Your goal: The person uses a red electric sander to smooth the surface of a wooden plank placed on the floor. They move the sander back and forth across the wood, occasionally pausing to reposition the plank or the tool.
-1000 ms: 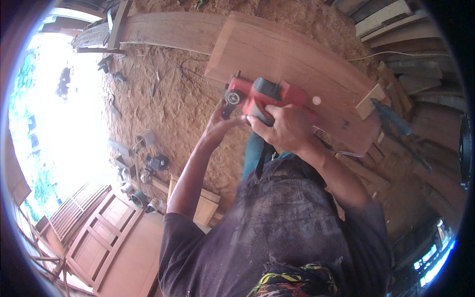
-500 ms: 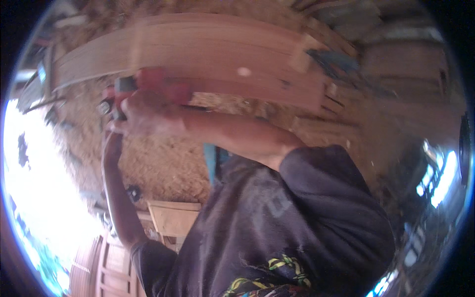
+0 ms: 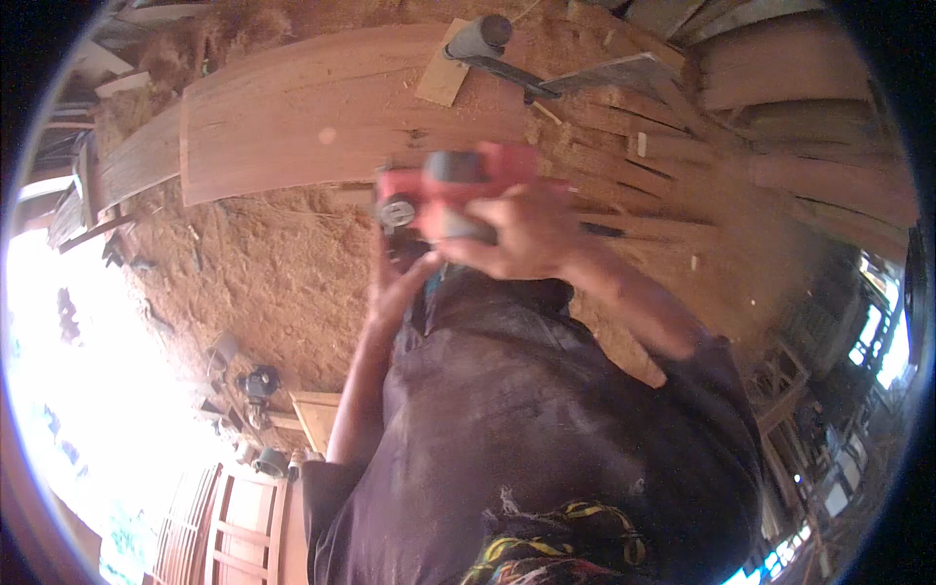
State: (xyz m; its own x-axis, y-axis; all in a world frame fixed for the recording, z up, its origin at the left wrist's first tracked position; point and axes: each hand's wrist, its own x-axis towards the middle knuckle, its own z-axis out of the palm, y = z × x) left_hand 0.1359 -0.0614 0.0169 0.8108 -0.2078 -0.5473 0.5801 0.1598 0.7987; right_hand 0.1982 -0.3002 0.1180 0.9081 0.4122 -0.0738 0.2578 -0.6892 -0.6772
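Observation:
A red electric hand planer (image 3: 502,161) with dark grey parts is held in front of my body, close to the near edge of a long reddish board (image 3: 292,107). My right hand (image 3: 531,234) wraps round its handle. Against the planer's left end rests my left hand (image 3: 405,278), its thumb showing and its fingers curled and partly hidden by the tool. Motion blurs the planer, and I cannot make out its underside.
On the board's right end lie a small flat wood piece (image 3: 441,78) and a grey cylinder-headed, mallet-like tool (image 3: 478,39). Sawdust and shavings (image 3: 283,263) cover the ground. Wood offcuts (image 3: 634,166) lie to the right, and slatted wooden panels (image 3: 239,526) stand at lower left.
Both hands and the planer have moved right and nearer my body, off the board's edge. The board sits further left in view, and the mallet-like tool now shows clearly.

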